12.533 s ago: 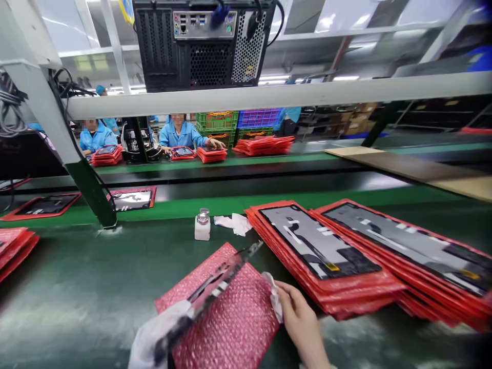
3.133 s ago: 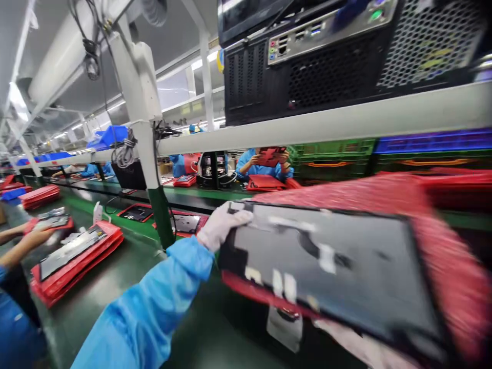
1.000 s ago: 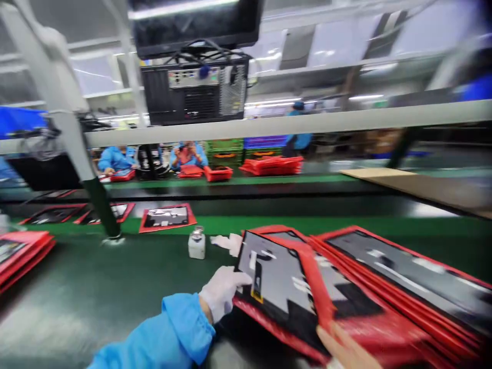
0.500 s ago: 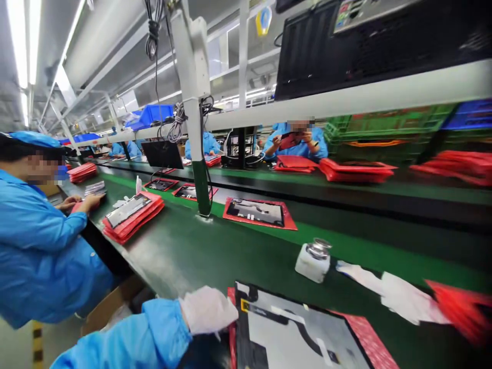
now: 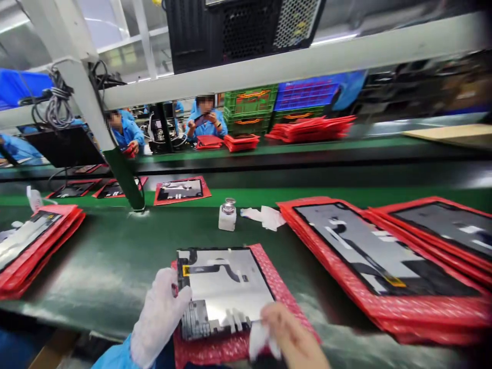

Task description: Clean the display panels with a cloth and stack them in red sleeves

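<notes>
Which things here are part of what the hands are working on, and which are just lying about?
In hand:
left hand, gloved, on the panel's edge
right hand, with a white cloth
panel
red bubble sheet under it

Lying about:
small bottle
crumpled wipes
red stacks
computer case

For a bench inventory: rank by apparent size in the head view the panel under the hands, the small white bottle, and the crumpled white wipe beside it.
1. Panel, by far the largest, though nearest the camera.
2. and 3. Bottle and wipe look alike; not ranked.
</notes>
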`<state>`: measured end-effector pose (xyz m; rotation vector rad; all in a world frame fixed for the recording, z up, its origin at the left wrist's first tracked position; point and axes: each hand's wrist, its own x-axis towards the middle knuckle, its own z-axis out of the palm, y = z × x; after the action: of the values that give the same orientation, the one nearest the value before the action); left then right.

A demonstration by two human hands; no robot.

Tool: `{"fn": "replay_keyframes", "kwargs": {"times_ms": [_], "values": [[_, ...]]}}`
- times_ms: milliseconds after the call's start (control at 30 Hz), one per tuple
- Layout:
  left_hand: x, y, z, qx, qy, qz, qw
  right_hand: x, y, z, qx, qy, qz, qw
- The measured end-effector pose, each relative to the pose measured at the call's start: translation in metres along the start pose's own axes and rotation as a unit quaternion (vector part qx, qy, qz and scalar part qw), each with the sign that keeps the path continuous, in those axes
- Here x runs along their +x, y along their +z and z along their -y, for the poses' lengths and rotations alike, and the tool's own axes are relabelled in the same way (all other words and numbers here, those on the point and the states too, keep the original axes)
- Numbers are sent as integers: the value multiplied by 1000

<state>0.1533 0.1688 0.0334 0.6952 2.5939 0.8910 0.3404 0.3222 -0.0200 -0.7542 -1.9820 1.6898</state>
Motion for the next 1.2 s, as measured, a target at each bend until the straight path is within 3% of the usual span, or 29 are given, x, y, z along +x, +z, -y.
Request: {"fn": "replay_keyframes", "kwargs": {"times_ms": [67, 133, 167, 233, 300, 333, 367, 400, 567, 667, 767, 867, 933, 1000, 1100, 1200], "values": [[-7, -3, -6, -55, -14, 11, 998, 13, -20, 6, -75, -37, -54, 995], [-13, 1, -8, -181, -2, 65, 981, 20, -23, 5, -146, -103, -21, 984], [-14, 6, -8, -278, 14, 106, 955, 21, -19, 2, -180, -143, 16, 973], [-18, 21, -4, -493, 29, 193, 848, 22, -9, -11, -252, -218, 72, 940], [-21, 38, 2, -638, 1, 249, 729, 22, 2, -25, -327, -258, 80, 905], [-22, 45, 5, -673, -18, 263, 691, 22, 7, -30, -359, -263, 70, 893], [-24, 51, 7, -688, -29, 268, 673, 23, 12, -33, -381, -259, 57, 886], [-25, 55, 10, -687, -30, 264, 677, 24, 19, -35, -395, -252, 54, 882], [-23, 59, 18, -618, -35, 182, 764, 35, 53, -19, -402, -264, 124, 868], [-22, 59, 23, -623, -28, 191, 758, 41, 52, -16, -420, -253, 107, 865], [-22, 61, 29, -613, -3, 201, 764, 32, 45, -23, -456, -280, 77, 842], [-21, 63, 34, -592, 12, 191, 783, 26, 42, -24, -446, -309, 145, 827], [-20, 64, 37, -605, 25, 192, 773, 36, 41, -15, -434, -268, 183, 840], [-18, 66, 41, -606, 39, 186, 772, 56, 41, -2, -416, -225, 162, 866], [-14, 67, 50, -555, 38, 159, 816, 82, 50, 13, -371, -251, 128, 885], [-11, 68, 56, -513, 47, 154, 843, 95, 59, 13, -386, -302, 153, 858]]}}
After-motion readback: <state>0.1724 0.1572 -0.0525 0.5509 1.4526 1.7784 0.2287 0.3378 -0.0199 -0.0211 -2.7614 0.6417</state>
